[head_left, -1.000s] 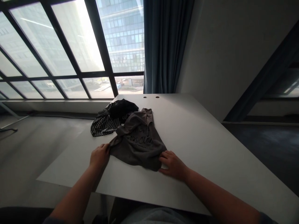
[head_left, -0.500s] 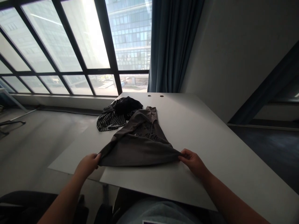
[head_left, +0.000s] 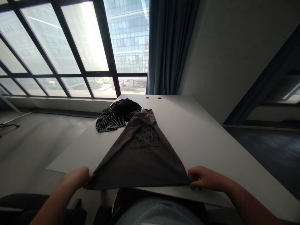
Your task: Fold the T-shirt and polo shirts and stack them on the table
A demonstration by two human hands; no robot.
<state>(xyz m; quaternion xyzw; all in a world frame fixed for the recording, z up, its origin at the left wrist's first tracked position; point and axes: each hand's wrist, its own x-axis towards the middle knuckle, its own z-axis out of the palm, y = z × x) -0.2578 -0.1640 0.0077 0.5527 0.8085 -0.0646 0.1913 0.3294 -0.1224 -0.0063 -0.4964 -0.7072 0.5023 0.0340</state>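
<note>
A dark grey T-shirt (head_left: 138, 165) with black lettering is stretched toward me, its hem near the front edge of the white table (head_left: 211, 147). My left hand (head_left: 78, 178) pinches the hem's left corner, past the table's edge. At the right corner, my right hand (head_left: 206, 178) grips the cloth between thumb and fingers. The shirt's far end is bunched and narrow, touching or close beside a crumpled black garment with white stripes (head_left: 111, 120).
Two round holes, one a cable hole (head_left: 159, 98), sit at the table's far end. A blue curtain (head_left: 172, 47) hangs beside the large window (head_left: 126, 40). A black chair (head_left: 25, 203) stands at the lower left.
Both hands have drawn the shirt's hem toward me and farther apart. The front now lies flatter, with more of its lettering showing. The striped garment has stayed in place.
</note>
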